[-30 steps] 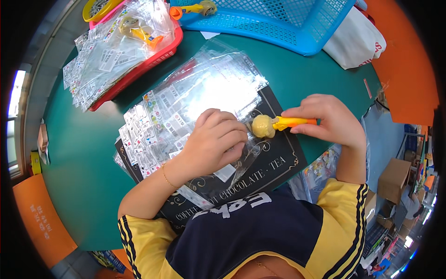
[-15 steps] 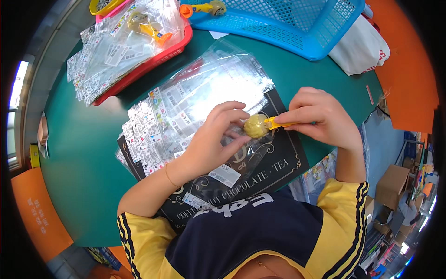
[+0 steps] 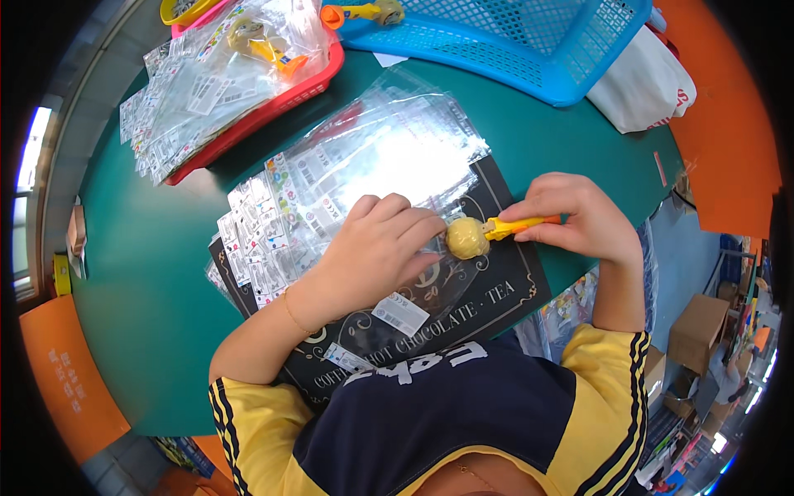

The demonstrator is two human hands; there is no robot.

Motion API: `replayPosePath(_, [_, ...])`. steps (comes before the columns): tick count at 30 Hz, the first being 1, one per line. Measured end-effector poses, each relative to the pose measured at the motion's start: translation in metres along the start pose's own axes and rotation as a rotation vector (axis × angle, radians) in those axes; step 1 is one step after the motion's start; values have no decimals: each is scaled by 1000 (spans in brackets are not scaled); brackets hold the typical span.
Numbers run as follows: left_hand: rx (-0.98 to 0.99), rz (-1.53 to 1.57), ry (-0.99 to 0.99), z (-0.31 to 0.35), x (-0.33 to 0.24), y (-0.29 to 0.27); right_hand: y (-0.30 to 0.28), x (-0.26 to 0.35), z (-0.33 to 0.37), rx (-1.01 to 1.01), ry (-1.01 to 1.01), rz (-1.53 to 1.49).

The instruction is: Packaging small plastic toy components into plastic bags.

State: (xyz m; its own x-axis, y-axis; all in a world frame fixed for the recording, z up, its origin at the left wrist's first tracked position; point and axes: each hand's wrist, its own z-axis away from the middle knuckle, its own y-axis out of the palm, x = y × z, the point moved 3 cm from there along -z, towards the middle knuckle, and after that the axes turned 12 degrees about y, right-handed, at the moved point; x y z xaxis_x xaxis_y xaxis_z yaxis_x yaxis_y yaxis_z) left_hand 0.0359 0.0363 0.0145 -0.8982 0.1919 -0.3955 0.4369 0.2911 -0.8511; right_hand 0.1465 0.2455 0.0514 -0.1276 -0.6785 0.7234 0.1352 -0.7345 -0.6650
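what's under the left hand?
The left hand lies on a clear plastic bag on a black printed board, fingers next to the yellow toy held by the right hand. The bag's opening is hidden beneath the palm.

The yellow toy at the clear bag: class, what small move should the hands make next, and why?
Probably slide the yellow toy further into the clear bag. The right hand holds it by its orange handle, its round head at the bag's edge, while the left hand presses the bag flat on the black board.
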Motion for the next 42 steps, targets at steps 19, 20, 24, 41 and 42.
replayPosePath(19, [123, 54, 18, 3, -2, 2, 8, -8, 1, 18, 64, -37])
replayPosePath(20, [138, 79, 18, 3, -1, 3, 9, -8, 1, 18, 62, -44])
replayPosePath(24, [120, 158, 29, 2, 2, 2, 8, -6, 1, 23, 66, -36])
replayPosePath(41, [-123, 435, 7, 1, 9, 1, 7, 19, -1, -89, -239, 118])
replayPosePath(42, [-124, 435, 7, 1, 7, 1, 8, 18, -2, -88, -239, 119])
